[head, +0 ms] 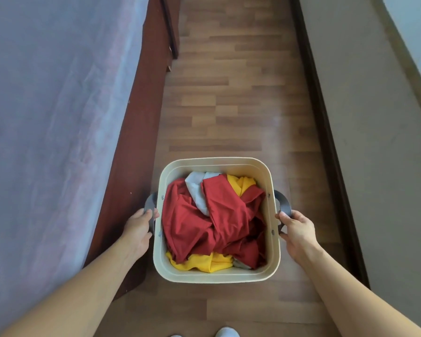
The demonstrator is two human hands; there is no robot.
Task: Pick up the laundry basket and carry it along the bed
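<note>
A cream laundry basket [218,162] with grey side handles is in front of me, above the wooden floor. Red, yellow and grey clothes [204,224] fill it. My left hand [137,229] grips the grey handle on the basket's left side. My right hand [298,233] grips the grey handle on its right side. The bed [46,117], covered in a pale lilac sheet with a dark red wooden frame, runs along my left, close to the basket.
A strip of wood-plank floor [228,98] stretches ahead between the bed frame and a beige wall [374,117] with a dark skirting board on the right. The toes of my light footwear [226,333] show at the bottom edge.
</note>
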